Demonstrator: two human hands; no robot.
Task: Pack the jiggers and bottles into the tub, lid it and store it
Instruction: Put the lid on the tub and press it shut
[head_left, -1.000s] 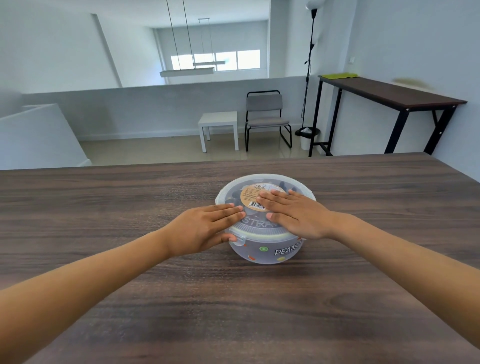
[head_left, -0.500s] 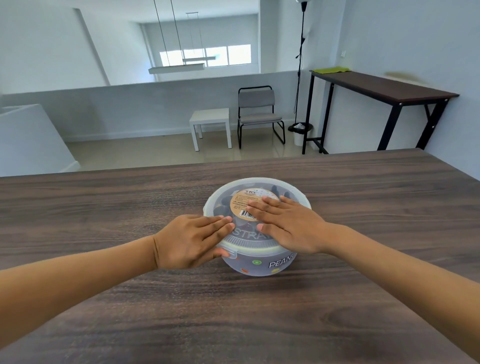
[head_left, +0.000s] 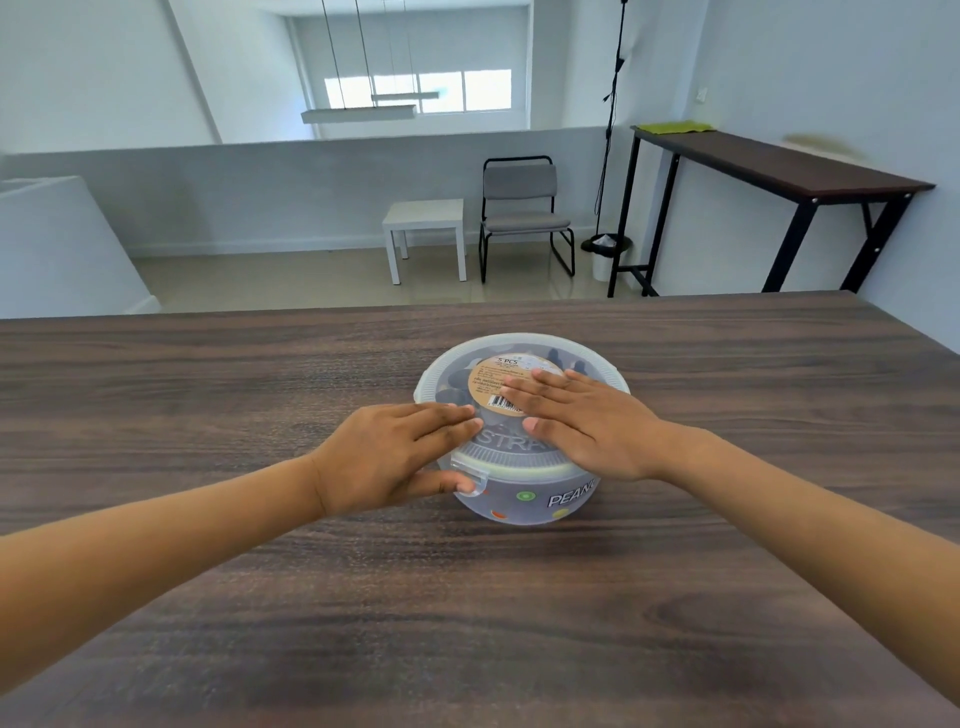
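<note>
Bright window (head_left: 418, 92) daylight; edges bowed, perhaps softened.

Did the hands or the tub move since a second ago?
Hardly. The left hand slid slightly off the lid toward its near-left rim, thumb by the tab. The right hand stayed flat on the lid, and the tub stayed put on the table. Nothing was grabbed or let go.

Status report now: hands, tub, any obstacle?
Left hand and right hand flat on lid. Tub lidded, on table. No obstacle nearby.
</note>
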